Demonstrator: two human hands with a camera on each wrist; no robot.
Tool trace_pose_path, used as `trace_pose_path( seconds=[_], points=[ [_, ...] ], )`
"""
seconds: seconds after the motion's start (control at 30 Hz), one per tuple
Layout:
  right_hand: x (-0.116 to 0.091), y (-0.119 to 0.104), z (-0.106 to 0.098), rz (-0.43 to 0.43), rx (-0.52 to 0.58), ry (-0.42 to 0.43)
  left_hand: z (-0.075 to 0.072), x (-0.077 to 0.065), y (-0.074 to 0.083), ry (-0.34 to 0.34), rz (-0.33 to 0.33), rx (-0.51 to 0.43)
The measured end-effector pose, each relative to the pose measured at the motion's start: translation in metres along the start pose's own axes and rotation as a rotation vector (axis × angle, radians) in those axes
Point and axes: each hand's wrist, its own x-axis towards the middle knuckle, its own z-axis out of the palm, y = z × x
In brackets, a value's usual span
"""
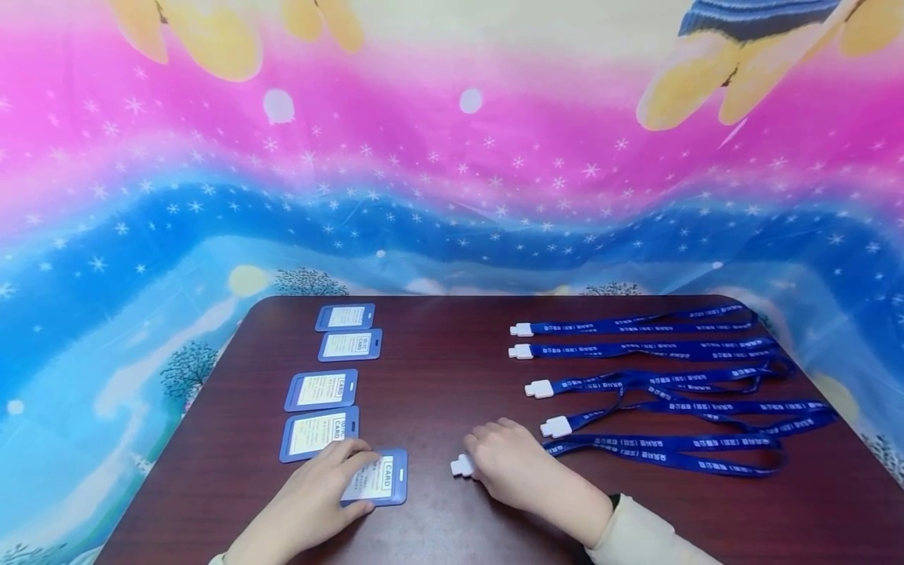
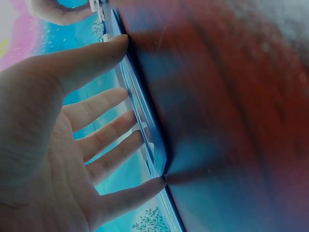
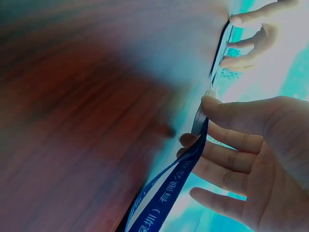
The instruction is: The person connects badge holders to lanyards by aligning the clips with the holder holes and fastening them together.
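Observation:
My left hand (image 1: 318, 486) spans the nearest blue card holder (image 1: 388, 479), thumb at its near edge and fingers across the far side. In the left wrist view, the thumb (image 2: 104, 55) touches one edge of the holder while the other fingers are spread along it. My right hand (image 1: 504, 463) pinches the white plastic clip (image 1: 461, 467) of a blue lanyard (image 3: 169, 193), just right of the holder. The clip and holder are apart in the head view. Most of the gripped clip is hidden under the right hand, and the strap trails off to the right.
Several more blue card holders (image 1: 321, 390) lie in a column on the left of the dark wooden table (image 1: 438, 353). Several blue lanyards (image 1: 664, 348) with white clips stretch across the right side, some overlapping. A colourful printed cloth (image 1: 452, 173) hangs behind the table.

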Motion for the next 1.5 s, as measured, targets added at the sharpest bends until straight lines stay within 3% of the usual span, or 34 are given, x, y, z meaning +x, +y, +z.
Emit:
trace_pose_path(
  seconds=[0.27, 0.77, 1.2, 1.5],
  points=[
    [0.013, -0.01, 0.004, -0.009, 0.006, -0.021, -0.001, -0.001, 0.002, -0.011, -0.013, -0.019],
    [0.03, -0.028, 0.01, -0.037, -0.06, 0.014, -0.002, -0.001, 0.003, 0.011, -0.026, 0.026],
    [0.043, -0.037, 0.01, -0.055, -0.101, -0.017, 0.0, 0.002, 0.002, 0.015, 0.009, 0.058],
    [0.047, -0.041, 0.012, -0.072, -0.14, -0.039, 0.004, 0.0, 0.004, 0.017, 0.014, 0.025]
  ],
)
